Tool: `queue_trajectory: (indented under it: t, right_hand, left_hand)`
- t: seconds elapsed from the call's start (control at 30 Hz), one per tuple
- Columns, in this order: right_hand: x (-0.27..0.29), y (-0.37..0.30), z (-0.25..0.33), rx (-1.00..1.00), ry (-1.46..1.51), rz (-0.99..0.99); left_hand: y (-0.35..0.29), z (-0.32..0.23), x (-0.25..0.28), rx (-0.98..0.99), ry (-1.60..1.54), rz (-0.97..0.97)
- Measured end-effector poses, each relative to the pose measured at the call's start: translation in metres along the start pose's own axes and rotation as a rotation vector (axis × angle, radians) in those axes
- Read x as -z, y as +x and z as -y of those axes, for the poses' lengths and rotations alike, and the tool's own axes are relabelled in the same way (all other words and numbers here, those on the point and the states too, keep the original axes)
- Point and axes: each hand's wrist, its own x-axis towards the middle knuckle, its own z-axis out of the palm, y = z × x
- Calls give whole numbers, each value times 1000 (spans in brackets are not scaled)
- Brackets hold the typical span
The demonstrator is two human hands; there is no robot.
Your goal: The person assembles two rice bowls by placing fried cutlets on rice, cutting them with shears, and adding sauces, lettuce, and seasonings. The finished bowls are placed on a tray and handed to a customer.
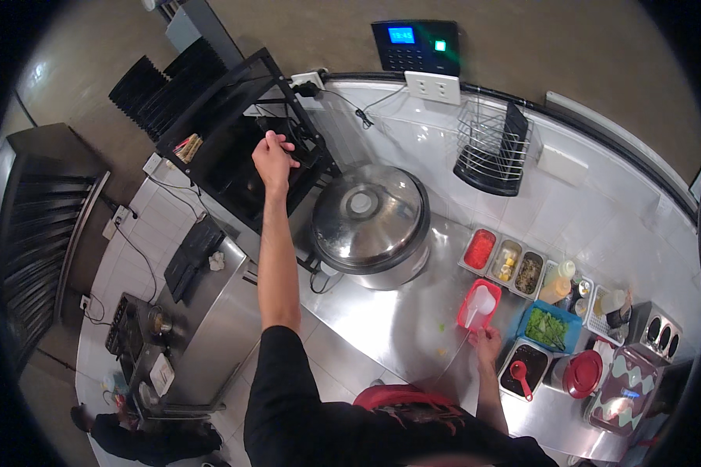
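My left hand (273, 162) reaches out to the black metal shelf rack (234, 148), its fingers curled in front of the dark interior. Whatever it grips there, if anything, blends into the black behind. Lower right, my right hand (487, 342) is at the near end of a small red tub (470, 317) with a white scoop-like utensil (483, 300) in it. The fingers of that hand are drawn together, and what they hold is too small to make out. Between the hands stands a large round steel cooker (366, 222) with its domed lid on.
Steel pans of red, yellow and dark food (507, 260) line the wall. Nearby are a blue tub of greens (547, 328), a pan with a red ladle (520, 377), squeeze bottles (557, 284) and a red-lidded container (582, 373). Another person (144, 432) works at lower left.
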Motion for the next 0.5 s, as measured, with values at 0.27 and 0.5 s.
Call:
queue_trajectory:
  t: [0.27,0.5]
  right_hand:
    - [-7,-1,-11,-1,-12,-81]
    - [-18,-6,-12,3,48,-96]
  left_hand:
    - [102,34,20,248,2,-91]
    - [202,89,-3,197,-511,24]
